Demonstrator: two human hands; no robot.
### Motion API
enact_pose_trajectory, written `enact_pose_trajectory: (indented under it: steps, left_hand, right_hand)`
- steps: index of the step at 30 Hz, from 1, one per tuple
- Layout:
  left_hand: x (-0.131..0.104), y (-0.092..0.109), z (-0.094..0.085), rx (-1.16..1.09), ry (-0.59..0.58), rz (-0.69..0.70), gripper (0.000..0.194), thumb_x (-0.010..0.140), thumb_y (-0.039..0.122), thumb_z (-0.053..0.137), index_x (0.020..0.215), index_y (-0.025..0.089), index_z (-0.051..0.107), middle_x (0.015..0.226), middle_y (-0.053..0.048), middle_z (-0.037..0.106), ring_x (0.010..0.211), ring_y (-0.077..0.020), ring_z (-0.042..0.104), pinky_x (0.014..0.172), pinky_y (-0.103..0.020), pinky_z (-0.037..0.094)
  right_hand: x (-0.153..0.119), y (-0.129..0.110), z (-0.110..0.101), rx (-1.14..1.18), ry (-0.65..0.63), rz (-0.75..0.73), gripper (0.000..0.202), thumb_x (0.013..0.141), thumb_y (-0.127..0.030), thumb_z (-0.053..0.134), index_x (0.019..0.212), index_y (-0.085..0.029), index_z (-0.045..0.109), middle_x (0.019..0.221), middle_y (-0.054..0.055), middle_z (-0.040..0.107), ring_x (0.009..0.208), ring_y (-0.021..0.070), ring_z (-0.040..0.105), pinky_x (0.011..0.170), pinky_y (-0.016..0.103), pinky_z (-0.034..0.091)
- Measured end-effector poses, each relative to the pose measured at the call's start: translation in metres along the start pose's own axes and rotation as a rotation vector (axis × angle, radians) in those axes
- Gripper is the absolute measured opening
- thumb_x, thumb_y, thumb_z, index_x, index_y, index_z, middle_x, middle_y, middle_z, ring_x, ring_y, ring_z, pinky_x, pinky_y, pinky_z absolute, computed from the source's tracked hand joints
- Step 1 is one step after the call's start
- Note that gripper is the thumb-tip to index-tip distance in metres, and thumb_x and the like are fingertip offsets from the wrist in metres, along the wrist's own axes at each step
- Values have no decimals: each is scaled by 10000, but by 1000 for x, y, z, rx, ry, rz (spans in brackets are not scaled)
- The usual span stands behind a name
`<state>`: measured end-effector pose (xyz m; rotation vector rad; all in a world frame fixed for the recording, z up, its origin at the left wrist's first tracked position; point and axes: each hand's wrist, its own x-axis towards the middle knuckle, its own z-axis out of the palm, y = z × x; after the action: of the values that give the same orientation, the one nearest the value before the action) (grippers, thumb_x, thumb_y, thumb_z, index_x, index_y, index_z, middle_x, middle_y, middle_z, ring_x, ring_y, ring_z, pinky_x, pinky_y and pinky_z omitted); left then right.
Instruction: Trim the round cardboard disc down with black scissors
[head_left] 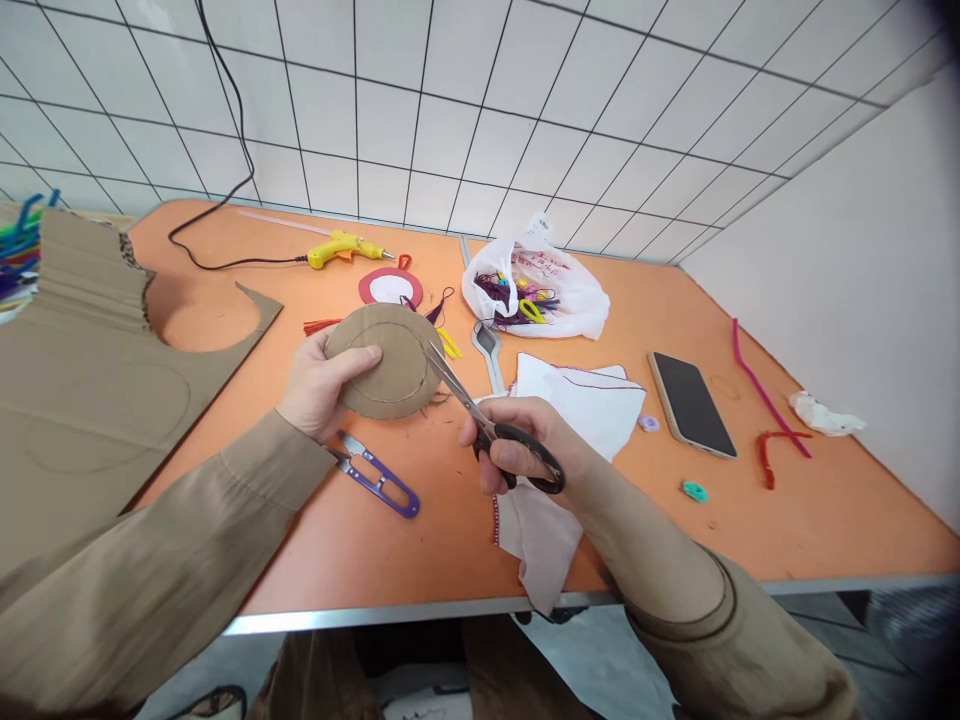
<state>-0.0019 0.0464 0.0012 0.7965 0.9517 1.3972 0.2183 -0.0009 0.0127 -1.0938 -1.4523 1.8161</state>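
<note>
My left hand (322, 380) grips a round cardboard disc (390, 375) by its left edge, thumb on top. A smaller circle is drawn in pencil on the disc. In my right hand (517, 440) is a pair of scissors (469, 400) with black handles, fingers through the loops. The blade tips touch or overlap the disc's right side; I cannot tell whether they pierce it. Below the disc lie purple thread snips (379, 485). Beneath my right forearm a white cloth (577, 400) with red stitched edging is spread, partly hidden.
A yellow glue gun (345, 248) with a black cord lies at the back. Right of it are a red-rimmed disc (375, 287) and a plastic bag (577, 295) of threads. Cut cardboard (90, 400) covers the left. A phone (691, 403) and pipe cleaners (765, 385) lie right.
</note>
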Motion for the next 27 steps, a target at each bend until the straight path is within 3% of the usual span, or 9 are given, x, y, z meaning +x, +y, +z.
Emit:
enact_pose_trajectory:
  steps: [17,27]
  left_hand:
    - [1,-2,-3,28,-45,22,286,519,204,843,773,134,733,730,-27,720,620,-144,638,559,-235,527]
    - [2,-2,-3,17,-52,5,261,517,183,837,751,130,734,698,-21,721,588,-130,637,530,-213,523]
  right_hand:
    - [2,4,0,18,14,-36,515,631,-587,779,828,-141,611,504,11,632,439,121,548,413,208,379]
    - [2,2,0,-38,38,5,440,617,-491,809,812,-155,602,509,-5,629,427,117,557,411,206,384]
